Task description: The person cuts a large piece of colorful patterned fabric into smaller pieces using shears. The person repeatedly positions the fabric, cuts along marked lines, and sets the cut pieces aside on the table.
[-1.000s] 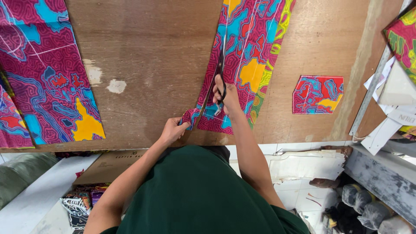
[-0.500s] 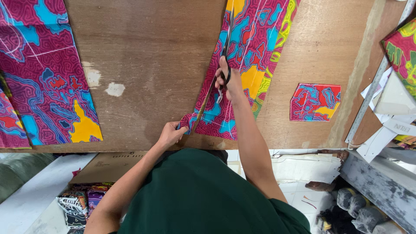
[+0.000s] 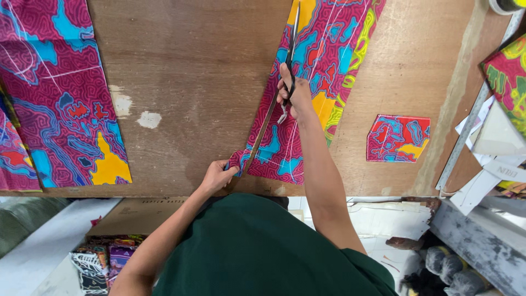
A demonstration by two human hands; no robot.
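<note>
A long strip of patterned fabric (image 3: 334, 66), magenta with blue, yellow and red shapes, lies on the brown wooden table (image 3: 208, 66). My right hand (image 3: 293, 96) grips black scissors (image 3: 291, 49) whose blades point away from me along the strip's left edge. A narrow cut sliver runs from the scissors back toward me. My left hand (image 3: 218, 176) pinches the strip's near left corner (image 3: 238, 160) at the table's front edge.
A large piece of the same fabric (image 3: 55, 98) covers the table's left side. A small cut piece (image 3: 398, 138) lies to the right. Papers and another fabric piece (image 3: 507, 82) sit at the far right. A cardboard box (image 3: 137, 214) and folded fabrics are on the floor.
My right hand has moved the scissors farther away from me along the fabric's edge, lengthening the cut. My left hand stays on the near corner.
</note>
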